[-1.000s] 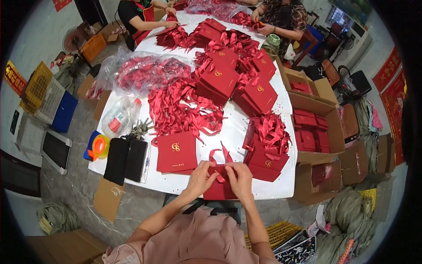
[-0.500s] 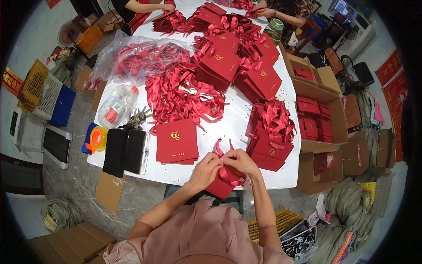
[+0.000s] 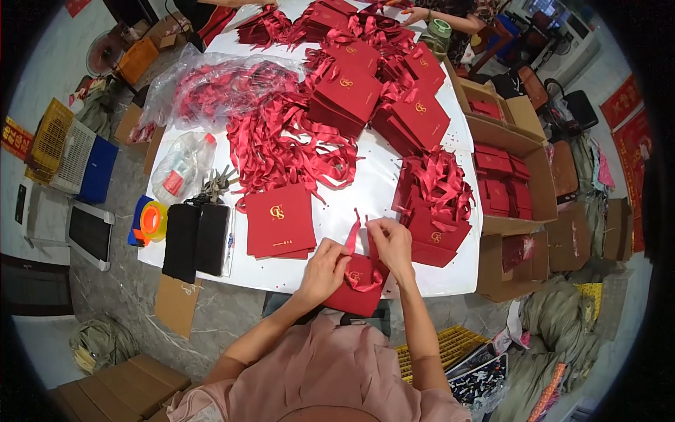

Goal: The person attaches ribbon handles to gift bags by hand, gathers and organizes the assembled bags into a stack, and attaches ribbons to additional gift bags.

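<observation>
Head view: red bag (image 3: 357, 301), ribbon (image 3: 353, 237) pinched two-handed.
I see left hand (image 3: 325, 271) and right hand (image 3: 391, 246) each closed on ribbon, fingertips together; bag sits at table's (image 3: 281, 275) near edge (flat stack (image 3: 279, 224) of bags to its left).

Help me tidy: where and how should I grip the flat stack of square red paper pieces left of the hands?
Probably pinch the stack by its right edge, thumb on top, from the right: it lies flat, white tabletop beside it.
</observation>
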The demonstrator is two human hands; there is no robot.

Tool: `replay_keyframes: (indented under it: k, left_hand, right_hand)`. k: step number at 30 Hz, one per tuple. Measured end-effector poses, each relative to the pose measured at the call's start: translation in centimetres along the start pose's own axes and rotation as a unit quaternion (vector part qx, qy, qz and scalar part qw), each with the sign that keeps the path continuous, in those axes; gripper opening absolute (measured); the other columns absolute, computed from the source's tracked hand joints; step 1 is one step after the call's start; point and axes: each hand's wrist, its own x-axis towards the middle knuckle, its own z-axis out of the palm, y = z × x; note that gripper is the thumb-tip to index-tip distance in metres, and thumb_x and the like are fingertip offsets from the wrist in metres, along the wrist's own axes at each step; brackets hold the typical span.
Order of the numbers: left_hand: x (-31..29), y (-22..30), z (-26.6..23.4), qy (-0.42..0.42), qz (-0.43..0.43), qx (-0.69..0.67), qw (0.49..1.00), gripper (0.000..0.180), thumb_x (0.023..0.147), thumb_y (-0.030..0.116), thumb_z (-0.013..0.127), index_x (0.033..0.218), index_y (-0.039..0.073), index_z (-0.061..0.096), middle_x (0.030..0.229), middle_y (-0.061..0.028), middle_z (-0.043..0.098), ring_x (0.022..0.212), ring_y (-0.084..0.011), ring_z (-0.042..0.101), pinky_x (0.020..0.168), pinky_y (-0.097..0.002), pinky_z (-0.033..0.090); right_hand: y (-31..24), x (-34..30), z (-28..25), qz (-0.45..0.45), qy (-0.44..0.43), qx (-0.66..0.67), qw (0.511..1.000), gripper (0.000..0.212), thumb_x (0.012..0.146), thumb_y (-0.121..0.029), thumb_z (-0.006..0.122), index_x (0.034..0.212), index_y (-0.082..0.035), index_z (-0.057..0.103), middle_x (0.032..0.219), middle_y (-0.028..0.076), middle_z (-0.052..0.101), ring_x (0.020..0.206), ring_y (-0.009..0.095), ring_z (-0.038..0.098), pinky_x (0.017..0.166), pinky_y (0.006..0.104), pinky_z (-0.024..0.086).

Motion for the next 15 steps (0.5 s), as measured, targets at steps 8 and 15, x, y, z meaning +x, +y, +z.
replay_keyframes:
  k: [8, 15]
  left_hand:
    - [2.2, 0.1, 0.0, -0.003, -0.009, 0.073, 0.997, 0.018, 0.091, 0.014, 0.065, 0.106, 0.004, 0.06, 0.099, -0.0159, 0.058, 0.086, -0.0365, 0.064, 0.07, -0.0445, 0.053]
    - [3.7, 0.6, 1.9, -0.02, 0.01, 0.17, 0.985, 0.023, 0.088, 0.014, 0.067, 0.104, 0.0, 0.057, 0.096, -0.018, 0.06, 0.085, -0.0368, 0.063, 0.072, -0.0458, 0.053]
  right_hand:
    - [0.0, -2.4, -1.9, -0.014, 0.04, -0.194, 0.98, 0.023, 0.088, -0.025, 0.07, 0.085, -0.002, 0.073, 0.068, 0.018, 0.067, 0.064, 0.036, 0.067, 0.06, 0.0446, 0.051]
    - [0.8, -2.4, 1.4, 0.01, 0.011, -0.27, 0.963, 0.024, 0.086, -0.024, 0.074, 0.085, -0.001, 0.067, 0.079, 0.022, 0.067, 0.075, 0.043, 0.067, 0.064, 0.0511, 0.053]
